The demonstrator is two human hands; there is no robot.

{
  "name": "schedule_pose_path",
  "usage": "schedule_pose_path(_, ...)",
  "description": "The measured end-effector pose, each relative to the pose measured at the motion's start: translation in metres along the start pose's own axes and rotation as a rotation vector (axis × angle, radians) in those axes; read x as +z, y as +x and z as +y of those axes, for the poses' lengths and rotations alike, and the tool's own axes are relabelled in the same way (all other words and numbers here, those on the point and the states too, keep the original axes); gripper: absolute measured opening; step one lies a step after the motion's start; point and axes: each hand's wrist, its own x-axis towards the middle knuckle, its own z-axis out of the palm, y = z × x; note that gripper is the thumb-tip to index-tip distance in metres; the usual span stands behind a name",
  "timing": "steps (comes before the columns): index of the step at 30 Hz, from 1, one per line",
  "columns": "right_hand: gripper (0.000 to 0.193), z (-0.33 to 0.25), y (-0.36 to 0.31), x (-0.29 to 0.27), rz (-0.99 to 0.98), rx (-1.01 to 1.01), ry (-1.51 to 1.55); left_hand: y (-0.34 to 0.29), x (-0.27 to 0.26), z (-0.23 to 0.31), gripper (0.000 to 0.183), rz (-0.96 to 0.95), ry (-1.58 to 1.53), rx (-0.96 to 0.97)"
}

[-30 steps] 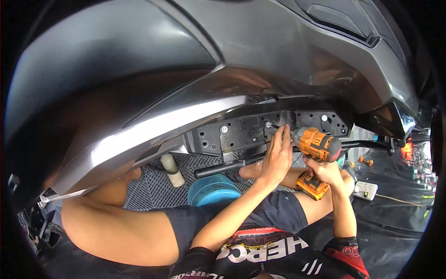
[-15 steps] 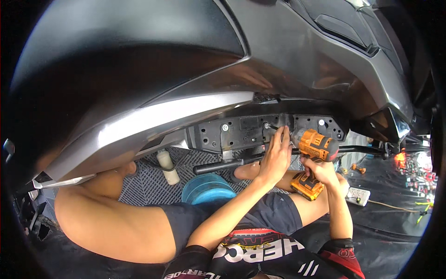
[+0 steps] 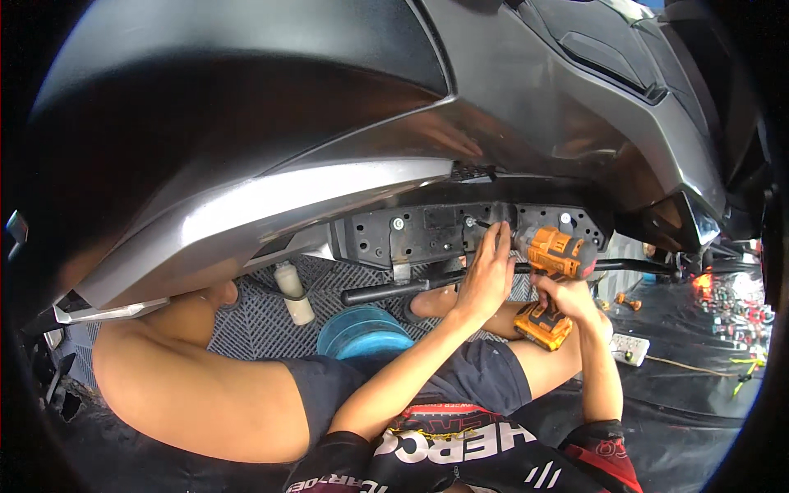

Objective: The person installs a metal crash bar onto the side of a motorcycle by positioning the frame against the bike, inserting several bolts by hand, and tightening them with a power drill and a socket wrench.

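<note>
My right hand (image 3: pixel 567 297) grips the handle of an orange and black cordless drill (image 3: pixel 559 253), which lies roughly level and points left. Its long dark bit reaches toward a silver bolt (image 3: pixel 470 222) on the black metal bracket (image 3: pixel 427 234) under the scooter's grey body panel (image 3: pixel 493 123). My left hand (image 3: pixel 486 278) is raised beside the bit, fingers stretched out and their tips close to it. Those fingers partly cover the bit, and the thumb is hidden. Two more bolts show on the bracket, one toward each end.
A black tube with a grip (image 3: pixel 386 292) runs below the bracket. A blue bucket (image 3: pixel 362 329) stands between my legs, with a whitish bottle (image 3: pixel 293 293) on the grey mat (image 3: pixel 255 333). To the right lie a white power strip (image 3: pixel 630 349) and a small orange object (image 3: pixel 629 301).
</note>
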Motion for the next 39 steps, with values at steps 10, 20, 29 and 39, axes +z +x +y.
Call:
schedule_pose_path(10, 0.030, -0.088, 0.055, -0.053, -0.260, -0.037, -0.501, 0.004, -0.003, 0.026, 0.074, 0.148, -0.005, -0.066)
schedule_pose_path(20, 0.049, -0.069, 0.057, -0.055, -0.170, -0.301, -0.439, 0.029, -0.008, 0.088, 0.069, 0.416, 0.088, 0.418)
schedule_pose_path(29, 0.029, -0.074, 0.091, -0.070, -0.227, -0.439, -0.726, 0.073, -0.013, 0.073, 0.063, 0.275, 0.299, 0.529)
schedule_pose_path(39, 0.016, -0.068, 0.086, -0.069, -0.285, -0.458, -0.644, 0.079, -0.008, 0.063, 0.051, 0.329, 0.156, 0.608)
